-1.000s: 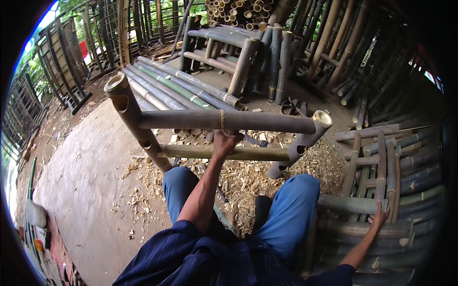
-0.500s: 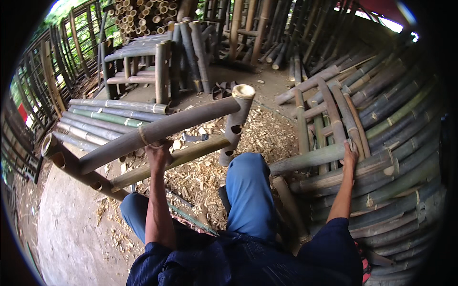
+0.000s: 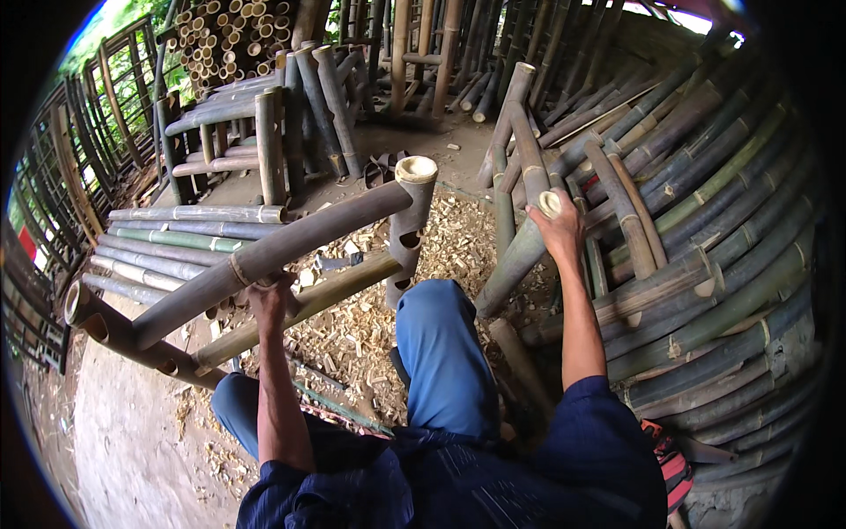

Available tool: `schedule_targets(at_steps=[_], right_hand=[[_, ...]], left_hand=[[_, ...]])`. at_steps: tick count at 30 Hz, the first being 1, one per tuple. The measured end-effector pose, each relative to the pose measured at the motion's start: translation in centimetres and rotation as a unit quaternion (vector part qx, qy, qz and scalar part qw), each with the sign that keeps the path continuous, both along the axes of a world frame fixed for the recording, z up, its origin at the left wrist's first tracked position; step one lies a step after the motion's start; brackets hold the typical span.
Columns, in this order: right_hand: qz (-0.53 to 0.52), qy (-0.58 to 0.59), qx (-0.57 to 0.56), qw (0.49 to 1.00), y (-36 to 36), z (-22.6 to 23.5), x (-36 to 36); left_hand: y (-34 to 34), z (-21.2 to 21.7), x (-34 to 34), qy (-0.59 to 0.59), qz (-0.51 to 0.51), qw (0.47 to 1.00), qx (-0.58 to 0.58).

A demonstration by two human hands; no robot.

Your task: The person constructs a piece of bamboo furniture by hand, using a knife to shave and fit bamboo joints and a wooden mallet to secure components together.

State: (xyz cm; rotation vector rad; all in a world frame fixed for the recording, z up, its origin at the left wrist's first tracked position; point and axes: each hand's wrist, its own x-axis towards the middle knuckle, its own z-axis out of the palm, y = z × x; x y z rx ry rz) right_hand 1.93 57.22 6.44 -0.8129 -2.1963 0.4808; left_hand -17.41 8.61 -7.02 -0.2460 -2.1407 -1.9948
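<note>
Over scattered shavings, left hand [image 3: 269, 295] clamps the frame's top rail [image 3: 273, 251]; right hand [image 3: 557, 231] seemingly grips a bamboo pole [image 3: 520, 256].

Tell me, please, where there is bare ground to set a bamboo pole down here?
The concrete floor left of the bamboo frame is bare. Wood shavings cover the ground under it, and the bamboo pile crowds the right.

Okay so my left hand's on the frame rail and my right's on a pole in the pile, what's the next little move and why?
Probably lift that bamboo pole free of the pile. Your right hand already wraps its cut upper end, while its lower end rests down beside your knee, and neighbouring poles lean close alongside it. Your left hand on the top rail steadies the bamboo frame, so one arm can draw the pole up.
</note>
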Motion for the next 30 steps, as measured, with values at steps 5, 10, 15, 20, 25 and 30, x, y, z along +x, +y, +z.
schedule_targets(at_steps=[5, 10, 15, 20, 25, 30], right_hand=[[-0.02, -0.012, 0.075, 0.997, -0.7, 0.1, -2.0], [-0.012, -0.199, 0.008, 0.98, 3.2, 3.6, -3.7], [0.019, -0.233, 0.031, 0.972, 8.8, 4.2, -10.5], [0.111, -0.319, 0.013, 0.941, 17.3, 1.6, -14.2], [0.037, -0.351, -0.089, 0.932, 12.1, 1.0, -14.1], [0.082, -0.277, -0.066, 0.955, 15.0, 0.9, -8.9]], left_hand=[[0.8, 0.9, 0.9, 0.005, -0.031, 0.999, 0.018], [0.7, 0.7, 0.7, 0.01, -0.01, 0.999, 0.038], [0.4, 0.5, 1.0, 0.003, 0.005, 1.0, 0.017], [2.2, 0.3, 0.7, 0.038, -0.009, 0.998, 0.04], [-1.3, -1.1, -0.1, 0.002, -0.055, 0.997, 0.061], [1.2, -1.0, 0.7, 0.017, -0.019, 0.997, 0.076]])
